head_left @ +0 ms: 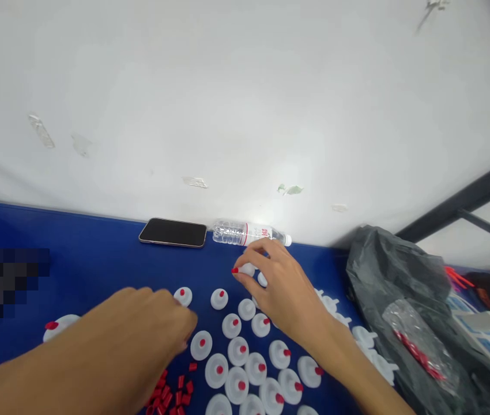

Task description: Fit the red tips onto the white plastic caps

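My right hand [282, 291] reaches over the blue table [98, 253] and pinches a white cap with a red tip [245, 269] between thumb and fingers. My left hand [150, 331] hovers low at the left, fingers curled, its fingertips next to a white cap [183, 295]; what it holds, if anything, is hidden. Several white caps with red centres [238, 350] stand in rows between the hands. Loose red plugs [171, 395] lie in a pile near the bottom edge under my left forearm.
A dark phone [173, 232] and a lying water bottle [247, 233] rest against the white wall. A grey plastic bag [400, 300] holding a clear pouch of red plugs [418, 349] sits at the right. One more cap [60, 326] lies at the left.
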{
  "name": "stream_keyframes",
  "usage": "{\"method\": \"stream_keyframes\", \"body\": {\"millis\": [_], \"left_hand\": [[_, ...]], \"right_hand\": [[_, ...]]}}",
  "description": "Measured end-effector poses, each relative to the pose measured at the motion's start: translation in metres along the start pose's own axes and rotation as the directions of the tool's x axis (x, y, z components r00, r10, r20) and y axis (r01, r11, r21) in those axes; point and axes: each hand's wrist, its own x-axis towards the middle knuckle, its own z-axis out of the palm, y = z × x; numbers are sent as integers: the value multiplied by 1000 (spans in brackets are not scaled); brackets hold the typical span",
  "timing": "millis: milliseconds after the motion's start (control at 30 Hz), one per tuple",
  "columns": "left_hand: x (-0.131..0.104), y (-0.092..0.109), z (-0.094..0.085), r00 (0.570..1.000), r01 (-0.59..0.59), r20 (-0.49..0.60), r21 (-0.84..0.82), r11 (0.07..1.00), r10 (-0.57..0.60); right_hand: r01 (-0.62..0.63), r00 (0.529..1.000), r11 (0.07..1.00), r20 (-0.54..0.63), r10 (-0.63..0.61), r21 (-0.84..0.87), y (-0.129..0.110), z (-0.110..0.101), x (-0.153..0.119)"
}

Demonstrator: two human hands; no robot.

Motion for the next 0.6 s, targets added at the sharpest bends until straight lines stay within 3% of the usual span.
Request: {"method": "stream_keyframes", "body": {"millis": [133,333,433,600], "left_hand": [[-9,5,33,983,-182,-22,-3,983,182],[-13,9,76,959,-214,-178,64,975,222],[-9,13,79,968,-181,-178,7,984,179],[12,23,68,977,-146,-169,-66,987,133]], "right_hand": [[-51,993,997,104,56,-52,9,8,6],[-44,963,993,262,71,-108,12,14,8],[-66,958,990,270,99,-128,17,5,10],[-205,943,953,217,254,-224,34,-24,10]]}}
